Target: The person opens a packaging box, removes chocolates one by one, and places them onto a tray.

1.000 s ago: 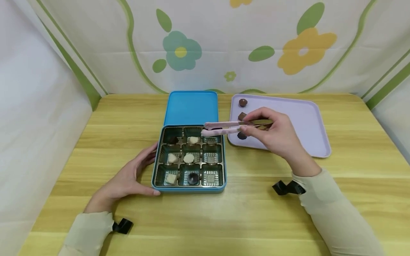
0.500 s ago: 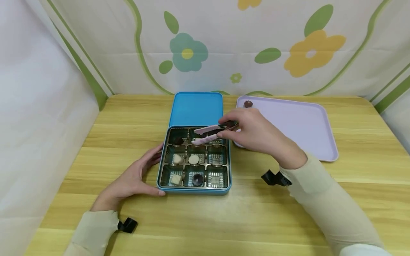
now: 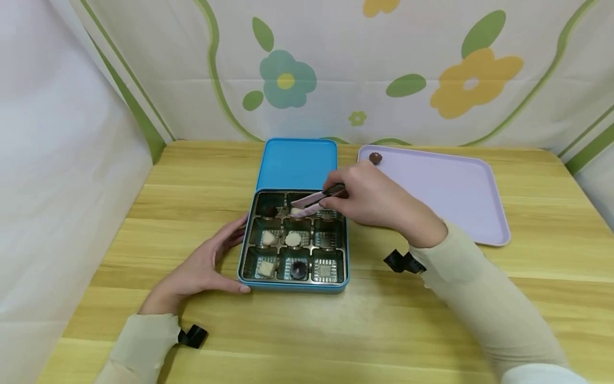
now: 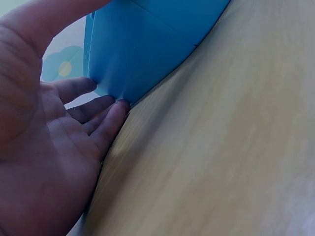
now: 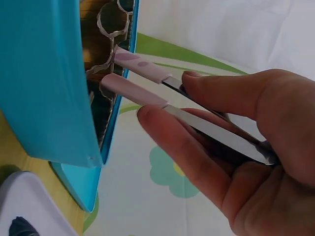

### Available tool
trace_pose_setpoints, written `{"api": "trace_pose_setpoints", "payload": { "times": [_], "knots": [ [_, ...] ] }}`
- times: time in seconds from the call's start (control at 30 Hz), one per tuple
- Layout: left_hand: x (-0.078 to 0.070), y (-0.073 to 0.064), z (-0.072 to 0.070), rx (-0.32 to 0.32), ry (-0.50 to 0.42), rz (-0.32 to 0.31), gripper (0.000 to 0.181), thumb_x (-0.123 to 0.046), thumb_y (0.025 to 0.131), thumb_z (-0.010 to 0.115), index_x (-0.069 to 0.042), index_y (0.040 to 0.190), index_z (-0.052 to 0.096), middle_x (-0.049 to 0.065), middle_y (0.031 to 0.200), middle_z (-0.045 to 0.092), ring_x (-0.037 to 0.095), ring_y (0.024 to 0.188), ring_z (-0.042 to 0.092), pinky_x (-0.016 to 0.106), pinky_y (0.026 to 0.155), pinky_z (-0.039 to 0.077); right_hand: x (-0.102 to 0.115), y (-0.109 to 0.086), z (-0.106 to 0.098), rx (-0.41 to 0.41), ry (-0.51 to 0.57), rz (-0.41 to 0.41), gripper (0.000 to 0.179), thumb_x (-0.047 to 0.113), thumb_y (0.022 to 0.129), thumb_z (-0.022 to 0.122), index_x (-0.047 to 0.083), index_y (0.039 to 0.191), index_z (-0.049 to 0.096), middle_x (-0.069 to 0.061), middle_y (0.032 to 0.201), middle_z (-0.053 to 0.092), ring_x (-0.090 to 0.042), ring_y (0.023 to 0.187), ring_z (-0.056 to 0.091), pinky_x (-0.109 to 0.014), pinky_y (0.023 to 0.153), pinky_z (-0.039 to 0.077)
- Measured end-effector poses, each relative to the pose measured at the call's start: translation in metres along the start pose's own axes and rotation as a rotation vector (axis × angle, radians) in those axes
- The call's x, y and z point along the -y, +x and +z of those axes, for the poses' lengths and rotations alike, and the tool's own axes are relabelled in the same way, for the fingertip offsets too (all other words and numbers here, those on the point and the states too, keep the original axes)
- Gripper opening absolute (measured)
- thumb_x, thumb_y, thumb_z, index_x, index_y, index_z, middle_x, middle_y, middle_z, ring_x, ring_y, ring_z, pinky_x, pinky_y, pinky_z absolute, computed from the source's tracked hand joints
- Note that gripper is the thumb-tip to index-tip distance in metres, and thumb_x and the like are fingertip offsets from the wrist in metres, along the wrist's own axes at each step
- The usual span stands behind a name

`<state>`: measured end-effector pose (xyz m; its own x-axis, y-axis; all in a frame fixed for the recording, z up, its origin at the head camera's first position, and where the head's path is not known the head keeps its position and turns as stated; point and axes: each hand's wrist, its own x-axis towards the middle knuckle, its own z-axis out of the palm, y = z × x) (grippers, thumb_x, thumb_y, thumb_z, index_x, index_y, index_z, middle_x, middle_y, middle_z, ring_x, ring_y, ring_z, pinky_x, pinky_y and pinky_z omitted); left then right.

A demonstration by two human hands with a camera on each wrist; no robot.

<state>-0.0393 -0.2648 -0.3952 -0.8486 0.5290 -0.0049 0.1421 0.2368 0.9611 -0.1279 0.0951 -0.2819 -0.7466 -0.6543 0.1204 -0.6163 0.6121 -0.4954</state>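
Head view: your right hand [image 3: 369, 200] is pinching pink tongs [image 3: 314, 201] between thumb and fingers, and their tips are reaching into the far middle cell of the blue box [image 3: 293, 240], at a white candy [image 3: 295, 212] there. Whether the tips are touching it, you cannot tell. Your left hand [image 3: 203, 266] is resting relaxed and unclenched against the box's left wall, fingers straight. Other candies are sitting in the middle and near rows and in the far left cell. The lid [image 3: 298, 164] is lying just beyond the box. A lilac tray [image 3: 446, 186] is lying to the right, with one brown candy [image 3: 376, 158] at its far left corner.

Left wrist view: your left hand [image 4: 59, 147] is lying flat on the table [image 4: 221, 147], fingertips [image 4: 118, 105] touching the box [image 4: 142, 44].

Right wrist view: your right hand [image 5: 246, 162] is gripping the tongs [image 5: 162, 91], their two pink tips parted inside the box [image 5: 49, 83].
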Motion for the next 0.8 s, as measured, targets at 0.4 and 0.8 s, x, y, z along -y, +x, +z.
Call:
{"api": "trace_pose_setpoints", "payload": {
  "times": [0.4,0.8],
  "knots": [
    [0.002,0.008,-0.005,0.034,0.015,0.035,0.133,0.003,0.071,0.097,-0.020,0.174,0.017,0.017,0.179,0.019,-0.002,0.153,0.036,0.010,0.124,0.029,-0.018,-0.036,0.008,-0.234,0.162,0.066,0.010,0.016,0.095,0.083,0.010,0.103,0.084,-0.003,0.088,0.079,-0.014,0.057,0.058,-0.024,0.051,0.045],
    [0.003,0.006,-0.008,0.019,0.027,0.014,0.134,0.002,0.069,0.098,-0.022,0.174,0.019,0.014,0.180,0.020,-0.003,0.153,0.035,0.009,0.122,0.030,-0.032,-0.055,0.024,-0.365,0.391,0.196,0.014,0.014,0.097,0.082,0.007,0.109,0.082,-0.008,0.087,0.083,-0.009,0.071,0.079,-0.020,0.059,0.057]
  ]
}}
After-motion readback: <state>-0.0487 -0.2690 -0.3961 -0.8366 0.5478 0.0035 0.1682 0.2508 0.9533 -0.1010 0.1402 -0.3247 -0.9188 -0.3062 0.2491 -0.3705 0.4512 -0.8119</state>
